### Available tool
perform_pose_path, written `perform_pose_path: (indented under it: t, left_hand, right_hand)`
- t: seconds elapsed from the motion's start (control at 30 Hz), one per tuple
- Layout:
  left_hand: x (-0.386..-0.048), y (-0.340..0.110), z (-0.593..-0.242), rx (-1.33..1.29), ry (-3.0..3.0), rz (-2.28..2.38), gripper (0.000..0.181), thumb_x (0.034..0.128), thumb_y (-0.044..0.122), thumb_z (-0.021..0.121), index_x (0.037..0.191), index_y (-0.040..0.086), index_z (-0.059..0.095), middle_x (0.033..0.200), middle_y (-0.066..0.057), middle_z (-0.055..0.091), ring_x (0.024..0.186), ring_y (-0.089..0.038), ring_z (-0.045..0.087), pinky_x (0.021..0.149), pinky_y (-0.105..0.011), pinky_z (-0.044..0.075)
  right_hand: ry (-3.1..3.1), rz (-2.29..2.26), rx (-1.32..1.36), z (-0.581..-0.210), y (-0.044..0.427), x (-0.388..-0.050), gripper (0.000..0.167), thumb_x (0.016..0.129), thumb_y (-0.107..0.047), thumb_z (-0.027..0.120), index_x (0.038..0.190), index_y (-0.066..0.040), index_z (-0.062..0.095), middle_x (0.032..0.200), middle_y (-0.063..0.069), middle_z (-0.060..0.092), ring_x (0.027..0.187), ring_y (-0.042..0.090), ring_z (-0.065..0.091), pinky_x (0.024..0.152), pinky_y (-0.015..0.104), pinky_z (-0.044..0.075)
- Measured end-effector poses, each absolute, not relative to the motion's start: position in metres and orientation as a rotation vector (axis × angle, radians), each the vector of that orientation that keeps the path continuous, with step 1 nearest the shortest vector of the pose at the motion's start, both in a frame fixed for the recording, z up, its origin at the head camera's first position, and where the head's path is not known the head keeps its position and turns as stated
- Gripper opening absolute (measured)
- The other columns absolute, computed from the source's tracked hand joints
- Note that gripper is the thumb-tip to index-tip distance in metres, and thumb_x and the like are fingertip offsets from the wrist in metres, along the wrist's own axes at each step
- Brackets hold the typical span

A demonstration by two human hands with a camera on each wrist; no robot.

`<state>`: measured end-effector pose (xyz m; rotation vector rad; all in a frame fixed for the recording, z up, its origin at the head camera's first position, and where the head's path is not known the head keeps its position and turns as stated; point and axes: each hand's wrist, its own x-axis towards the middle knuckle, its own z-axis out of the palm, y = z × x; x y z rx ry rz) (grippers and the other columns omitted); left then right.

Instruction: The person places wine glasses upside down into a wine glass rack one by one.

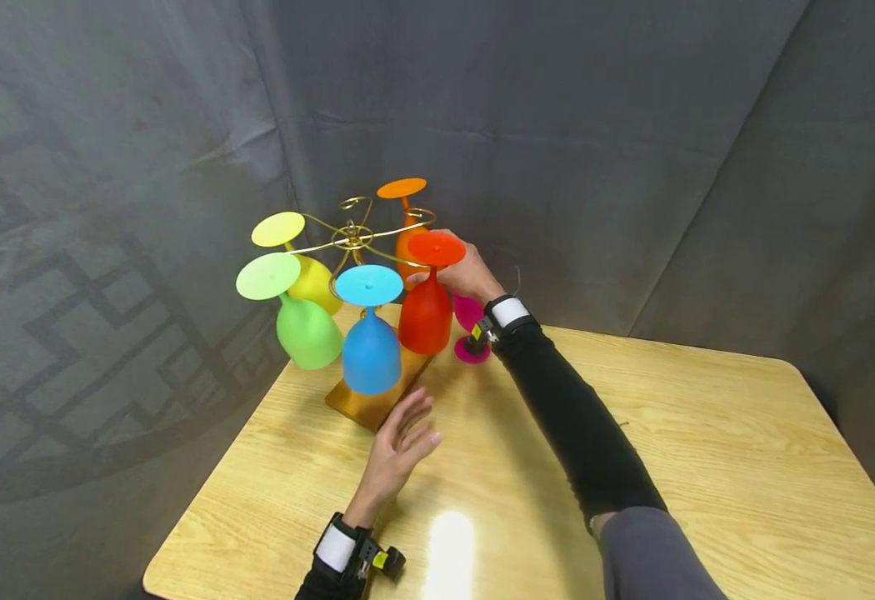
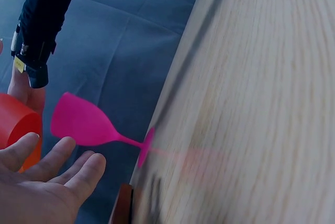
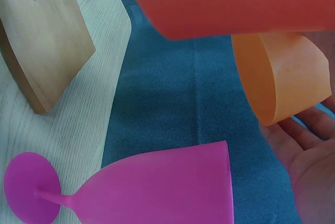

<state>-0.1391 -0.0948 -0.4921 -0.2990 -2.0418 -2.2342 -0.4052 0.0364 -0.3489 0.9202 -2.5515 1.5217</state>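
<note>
My right hand (image 1: 473, 273) grips the bowl of an orange goblet (image 1: 403, 243), which hangs upside down at the far side of a gold wire rack (image 1: 352, 237). In the right wrist view its fingers lie along the orange bowl (image 3: 298, 82); the thumb is hard to make out. A red goblet (image 1: 426, 317) hangs in front of that hand and partly hides it. My left hand (image 1: 400, 442), fingers spread and holding nothing, is near the rack's wooden base (image 1: 366, 404), below a hanging blue goblet (image 1: 372, 354). A magenta goblet (image 2: 84, 122) stands upright beneath my right wrist.
Green (image 1: 308, 333) and yellow (image 1: 313, 283) goblets also hang upside down on the rack's left side. The light wood table (image 1: 707, 442) extends to the right. Grey cloth (image 1: 557, 150) rises behind and left of it.
</note>
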Motion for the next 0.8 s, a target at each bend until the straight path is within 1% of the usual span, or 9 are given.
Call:
perform_pose_path:
  t: [0.13,0.23,0.3,0.37,0.47,0.53,0.6,0.67,0.8]
  left_hand:
    - [-0.1394,-0.0943,-0.493,-0.292,-2.035,-2.242,0.073,0.0941,0.009,0.07,0.158,0.008,0.035,0.16,-0.024,0.038,0.149,-0.047,0.034,0.123,-0.057,0.033]
    - [-0.1403,-0.0944,-0.4935,-0.293,-2.024,-2.24,0.073,0.0939,0.009,0.07,0.158,0.006,0.035,0.159,-0.025,0.039,0.148,-0.049,0.034,0.122,-0.057,0.034]
    - [-0.1407,-0.0945,-0.4937,-0.294,-2.018,-2.243,0.073,0.0939,0.008,0.07,0.158,0.005,0.034,0.159,-0.026,0.039,0.148,-0.05,0.033,0.122,-0.057,0.034]
    - [-0.1411,-0.0946,-0.494,-0.295,-2.016,-2.244,0.074,0.0939,0.008,0.07,0.158,0.005,0.034,0.159,-0.026,0.039,0.147,-0.051,0.034,0.122,-0.057,0.034]
    - [-0.1413,-0.0948,-0.4939,-0.294,-2.012,-2.252,0.073,0.0939,0.008,0.07,0.158,0.005,0.034,0.159,-0.024,0.04,0.148,-0.05,0.033,0.122,-0.057,0.034]
    - [-0.1416,-0.095,-0.4942,-0.297,-2.014,-2.25,0.073,0.0941,0.008,0.07,0.158,0.006,0.034,0.159,-0.023,0.04,0.148,-0.049,0.033,0.122,-0.057,0.034]
    - [-0.142,-0.0952,-0.4944,-0.3,-2.015,-2.249,0.073,0.0941,0.008,0.07,0.158,0.005,0.034,0.159,-0.024,0.04,0.148,-0.05,0.033,0.122,-0.057,0.034]
    - [-0.1424,-0.0954,-0.4946,-0.3,-2.018,-2.243,0.073,0.0942,0.008,0.07,0.158,0.005,0.034,0.159,-0.025,0.039,0.148,-0.05,0.033,0.122,-0.057,0.034]
    - [-0.1435,-0.0959,-0.4956,-0.296,-2.019,-2.24,0.073,0.0943,0.008,0.07,0.158,0.004,0.034,0.159,-0.028,0.039,0.147,-0.051,0.033,0.122,-0.058,0.034]
  right_hand:
    - [-2.581,1.502,0.889,-0.3493,0.0372,-0.4044,0.063,0.085,-0.005,0.067,0.144,-0.021,0.052,0.11,0.006,0.069,0.096,0.025,0.062,0.098,0.046,0.057]
    - [-2.592,1.498,0.878,-0.3496,0.0372,-0.4045,0.061,0.084,0.001,0.06,0.142,-0.018,0.055,0.107,0.007,0.066,0.096,0.026,0.06,0.099,0.046,0.055]
    - [-2.6,1.487,0.869,-0.3501,0.0374,-0.4048,0.053,0.085,0.004,0.057,0.135,-0.014,0.059,0.104,0.008,0.064,0.096,0.027,0.059,0.1,0.045,0.054]
    - [-2.611,1.467,0.865,-0.3504,0.0376,-0.4049,0.042,0.086,0.004,0.056,0.125,-0.01,0.064,0.1,0.008,0.061,0.095,0.027,0.058,0.098,0.044,0.053]
    - [-2.62,1.439,0.881,-0.3504,0.0381,-0.4047,0.025,0.088,0.004,0.055,0.108,-0.005,0.066,0.091,0.009,0.055,0.089,0.028,0.055,0.091,0.042,0.052]
    - [-2.609,1.436,0.913,-0.3497,0.0384,-0.4042,0.018,0.09,0.003,0.056,0.103,-0.005,0.066,0.088,0.009,0.052,0.088,0.028,0.054,0.089,0.04,0.05]
    - [-2.595,1.428,0.948,-0.3491,0.0388,-0.404,0.015,0.09,0.002,0.058,0.101,-0.005,0.066,0.088,0.009,0.051,0.087,0.027,0.053,0.088,0.039,0.049]
    - [-2.585,1.418,0.974,-0.3487,0.0398,-0.4035,0.013,0.091,0.0,0.062,0.102,-0.005,0.066,0.088,0.009,0.051,0.088,0.027,0.053,0.088,0.039,0.049]
    - [-2.601,1.364,0.972,-0.3487,0.0421,-0.4021,0.017,0.09,-0.002,0.062,0.106,-0.006,0.066,0.088,0.009,0.052,0.088,0.026,0.053,0.084,0.037,0.049]
